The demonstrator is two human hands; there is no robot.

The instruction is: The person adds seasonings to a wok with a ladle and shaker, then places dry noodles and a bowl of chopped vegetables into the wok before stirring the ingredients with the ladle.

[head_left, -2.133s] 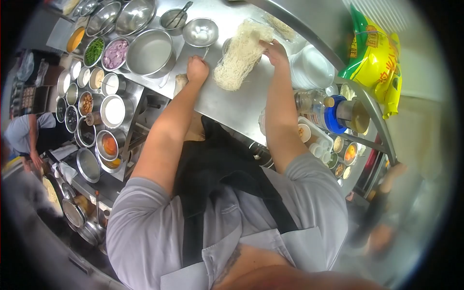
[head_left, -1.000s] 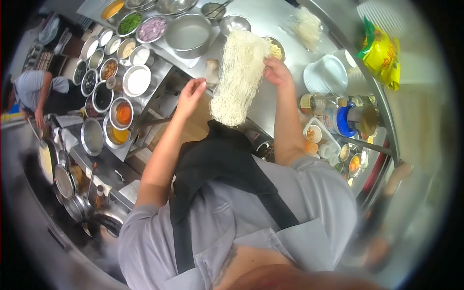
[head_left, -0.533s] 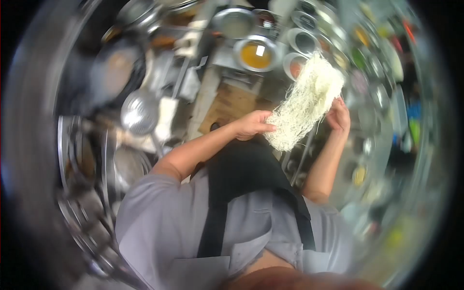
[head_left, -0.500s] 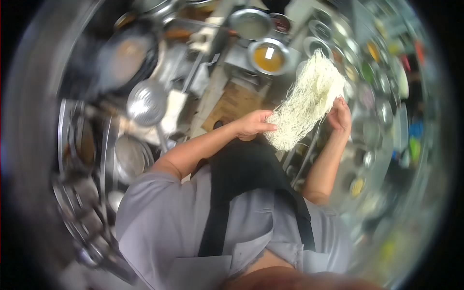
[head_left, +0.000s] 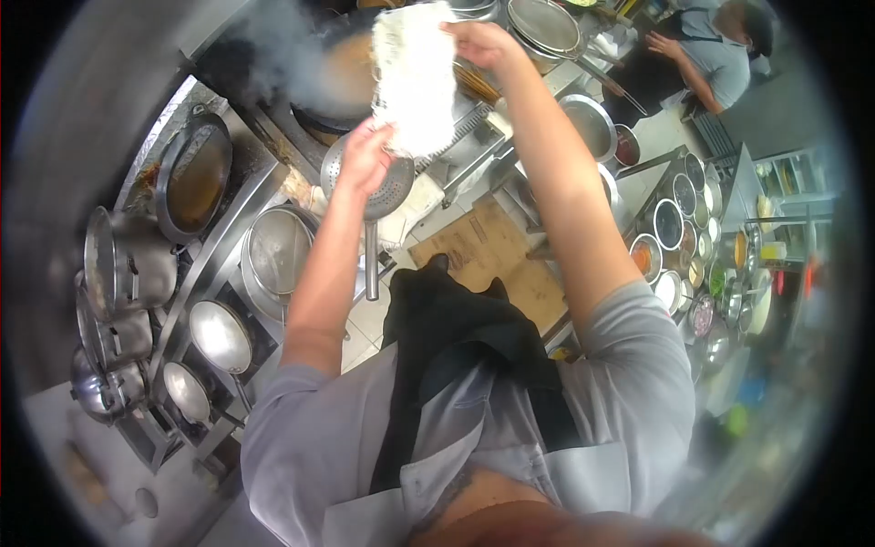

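Observation:
A block of thin, pale dried noodles (head_left: 415, 82) is held up near the top of the view, its strands washed out by bright light. My left hand (head_left: 366, 157) pinches its lower left corner. My right hand (head_left: 481, 46) grips the upper right edge, with that arm stretched forward. Behind the noodles is a wok (head_left: 342, 77) with brownish contents and steam rising from it, partly hidden by the block. A perforated strainer ladle (head_left: 394, 193) lies just below my left hand, its handle pointing toward me.
At left are a dark pan (head_left: 194, 178), stacked metal pots (head_left: 137, 264) and a small frying pan (head_left: 221, 335). On the right stand several ingredient bowls (head_left: 668, 223). Cardboard (head_left: 483, 246) lies on the tiled floor. A co-worker (head_left: 706, 55) stands at the upper right.
The noodles have moved from the right side over to the wok on the left, held by both hands. My view has turned left, and a co-worker now shows.

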